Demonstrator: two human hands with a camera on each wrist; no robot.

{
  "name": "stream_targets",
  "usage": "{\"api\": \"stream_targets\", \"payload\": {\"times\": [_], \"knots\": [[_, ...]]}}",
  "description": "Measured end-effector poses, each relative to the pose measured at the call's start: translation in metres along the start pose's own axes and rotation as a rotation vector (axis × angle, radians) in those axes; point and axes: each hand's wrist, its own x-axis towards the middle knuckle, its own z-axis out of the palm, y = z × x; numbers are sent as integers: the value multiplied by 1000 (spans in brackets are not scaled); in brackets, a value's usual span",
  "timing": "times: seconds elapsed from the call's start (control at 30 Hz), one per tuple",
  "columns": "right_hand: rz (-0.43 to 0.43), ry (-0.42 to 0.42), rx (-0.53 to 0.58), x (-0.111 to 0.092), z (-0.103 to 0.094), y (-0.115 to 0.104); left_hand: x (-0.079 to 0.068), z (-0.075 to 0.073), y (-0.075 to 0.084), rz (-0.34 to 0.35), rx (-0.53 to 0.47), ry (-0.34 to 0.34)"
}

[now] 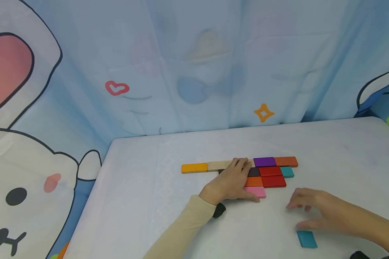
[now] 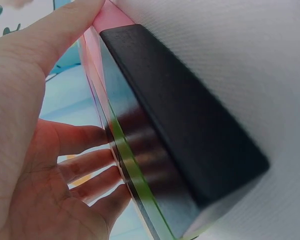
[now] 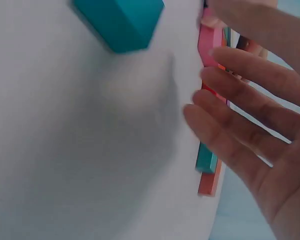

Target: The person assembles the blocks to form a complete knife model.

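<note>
My left hand (image 1: 229, 182) lies over a flat arrangement of coloured blocks in the head view. Its thumb touches the pink block (image 1: 258, 192) at the near side, while the other fingers reach across to the wooden block (image 1: 216, 166) in the far row. A black block (image 2: 185, 115) fills the middle of the left wrist view, beside the palm. My right hand (image 1: 325, 210) hovers over the table with fingers apart and nothing held. Close by its thumb lies a loose teal block (image 1: 307, 240), also visible in the right wrist view.
The rows also hold a yellow block (image 1: 194, 168), a purple block (image 1: 264, 162), an orange-brown block (image 1: 286, 161), red blocks (image 1: 274, 181) and a small teal block (image 1: 287, 172). A patterned blue curtain (image 1: 197, 72) hangs behind the white table (image 1: 142, 201).
</note>
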Motion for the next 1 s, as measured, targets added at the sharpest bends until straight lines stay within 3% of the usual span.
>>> {"api": "stream_targets", "payload": {"times": [0.13,0.4,0.7,1.0], "knots": [[5,-104,74,-14,13,-2,-1,0,-1,0,-4,0],[93,-156,88,-21,33,2,-1,1,-1,2,5,6],[6,-27,-18,-12,27,-6,-1,1,0,-1,-15,6],[4,189,-106,20,13,-22,-1,1,0,0,-10,16]]}}
